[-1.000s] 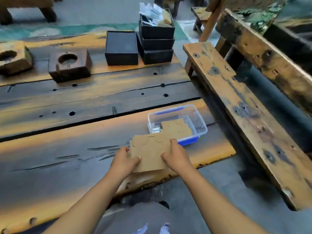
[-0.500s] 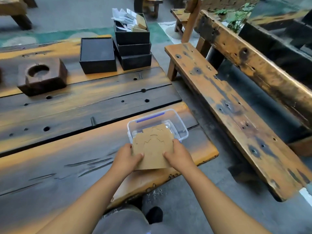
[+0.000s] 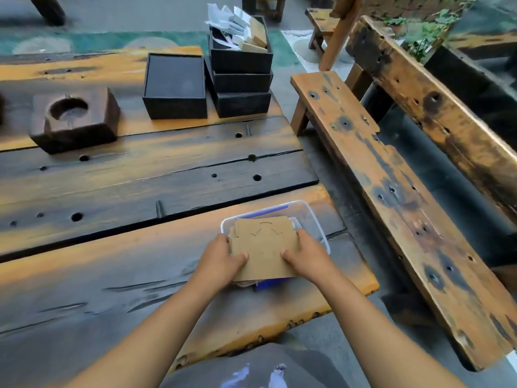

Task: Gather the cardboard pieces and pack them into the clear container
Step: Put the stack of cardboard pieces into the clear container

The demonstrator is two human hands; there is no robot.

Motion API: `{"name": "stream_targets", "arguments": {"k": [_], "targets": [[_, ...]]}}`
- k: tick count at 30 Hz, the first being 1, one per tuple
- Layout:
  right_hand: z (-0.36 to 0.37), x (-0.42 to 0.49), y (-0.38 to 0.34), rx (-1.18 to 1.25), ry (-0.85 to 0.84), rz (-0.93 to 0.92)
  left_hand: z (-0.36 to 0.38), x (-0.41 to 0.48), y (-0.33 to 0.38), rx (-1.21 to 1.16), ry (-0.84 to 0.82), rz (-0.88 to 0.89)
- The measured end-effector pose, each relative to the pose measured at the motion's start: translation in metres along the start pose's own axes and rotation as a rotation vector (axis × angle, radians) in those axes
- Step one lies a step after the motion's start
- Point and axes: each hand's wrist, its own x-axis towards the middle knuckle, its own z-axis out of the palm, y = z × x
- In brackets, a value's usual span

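1. Holding a stack of flat brown cardboard pieces [image 3: 264, 249] over the clear rectangular plastic container [image 3: 317, 219], the person has the stack tilted, far edge dipping inside the walls, near edge riding over the near rim.
2. Left hand [image 3: 222, 260] pinches the stack's 9 o'clock edge, thumb on top and fingers beneath; right hand [image 3: 303, 256] pinches the 3 o'clock edge the same way. Gripping both sides likely keeps the loose sheets squared so they drop in together.
3. More cardboard seems to lie under the stack inside the container, so packing looks well along, though how much is hidden.
4. The container sits near the 3 o'clock corner of the weathered orange-and-black plank table [image 3: 112, 270], its blue lid or clip [image 3: 267, 284] showing beneath the near edge.
5. At 12 o'clock, well apart, stand three stacked black boxes [image 3: 242, 82], the top one stuffed with paper scraps, and a single black box [image 3: 174, 85] just beside them at 9 o'clock.
6. A dark wooden block with a round hollow [image 3: 74, 119] sits toward 10 o'clock.
7. A worn wooden bench [image 3: 391, 191] runs along 3 o'clock.
8. Nothing blocks the way down; the container's near rim looks like the only snag for the stack.
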Motion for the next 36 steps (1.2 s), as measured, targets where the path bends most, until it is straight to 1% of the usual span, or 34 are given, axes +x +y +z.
{"name": "stream_targets", "arguments": {"k": [4,10,13,17,21,24,32,36], "targets": [[-0.015,0.025,0.001,-0.030,-0.049,-0.027,0.011,0.010,0.009,-0.032,0.017,-0.045],[-0.030,0.055,0.019,-0.075,-0.134,-0.124,0.036,0.013,0.030,-0.041,0.136,-0.136],[-0.036,0.068,0.026,-0.051,-0.178,-0.166,0.047,0.012,0.039,-0.035,0.179,-0.170],[-0.042,0.081,0.033,-0.101,-0.243,-0.207,0.058,0.010,0.044,-0.033,0.229,-0.226],[-0.039,0.086,0.037,-0.134,-0.316,-0.220,0.065,0.006,0.044,0.030,0.190,-0.312],[-0.033,0.090,0.039,-0.134,-0.334,-0.200,0.066,0.009,0.042,0.039,0.178,-0.352],[-0.027,0.097,0.044,-0.108,-0.296,-0.130,0.061,0.031,0.041,0.028,0.112,-0.325],[-0.021,0.098,0.041,-0.185,-0.306,-0.096,0.060,0.035,0.038,0.064,0.062,-0.332]]}}
